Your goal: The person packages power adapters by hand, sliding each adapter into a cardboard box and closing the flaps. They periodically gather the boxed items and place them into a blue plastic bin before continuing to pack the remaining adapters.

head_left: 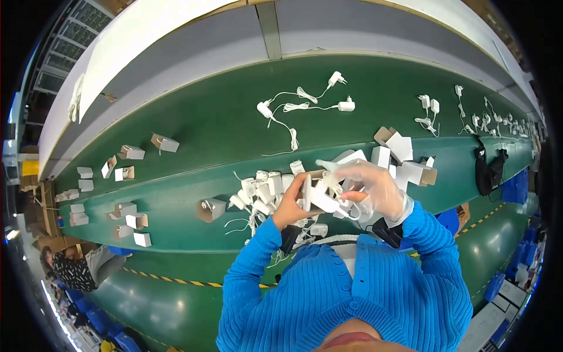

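Note:
In front of my chest, my left hand is wrapped round a small white carton. A white power adapter with its bundled cable is at the carton, partly covered by my fingers. My right hand, in a clear thin glove, curls its fingers on the adapter's cable end. Just left of and behind my hands lies a heap of white power adapters with tangled cables. To the right sit several white and brown cartons, some with flaps up.
A green belt runs across, carrying adapters at the back and cartons at left. An upright carton holds an adapter near the heap. Black straps hang at right. Another person sits at far left.

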The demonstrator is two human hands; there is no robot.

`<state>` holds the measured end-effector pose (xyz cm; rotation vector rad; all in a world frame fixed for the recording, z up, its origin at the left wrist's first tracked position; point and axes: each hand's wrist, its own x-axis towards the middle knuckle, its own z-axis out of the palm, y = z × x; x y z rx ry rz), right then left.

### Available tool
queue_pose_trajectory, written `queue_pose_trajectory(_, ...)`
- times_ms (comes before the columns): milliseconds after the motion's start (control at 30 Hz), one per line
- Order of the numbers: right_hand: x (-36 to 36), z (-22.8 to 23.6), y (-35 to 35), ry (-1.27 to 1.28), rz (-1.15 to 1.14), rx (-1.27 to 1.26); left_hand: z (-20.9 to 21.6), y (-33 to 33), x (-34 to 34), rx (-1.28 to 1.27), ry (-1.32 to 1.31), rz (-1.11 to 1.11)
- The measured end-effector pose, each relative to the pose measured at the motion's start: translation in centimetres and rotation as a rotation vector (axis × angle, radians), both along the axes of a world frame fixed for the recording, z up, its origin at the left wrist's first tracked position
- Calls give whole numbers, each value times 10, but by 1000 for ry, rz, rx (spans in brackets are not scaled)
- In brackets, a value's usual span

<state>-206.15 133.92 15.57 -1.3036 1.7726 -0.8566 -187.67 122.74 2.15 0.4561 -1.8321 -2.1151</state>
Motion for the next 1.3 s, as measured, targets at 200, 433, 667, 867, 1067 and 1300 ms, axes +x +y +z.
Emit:
queue_pose_trajectory(200,26,-9,25,26,-74,-294,2,22,2,84,-6,148)
queue_pose_trajectory(433,9,-25,35,307,142,-353,3,25,-2,-338,-57,128)
queue_pose_trajectory(667,11,-9,12,595,422,124,17,32,-12,-416,-35,64)
queue_pose_trajectory(867,-12,-49,-17,441,371,-305,22,-14,-27,-742,-86,155)
queue_pose_trajectory(1067,-73,-73,-48,-397,-1,-310,-47,-150,-32,-547,-67,565)
queue_pose_trajectory(1300,-85,-76,-54,-1556,-113,-324,-174,-227,46,-180,-131,734)
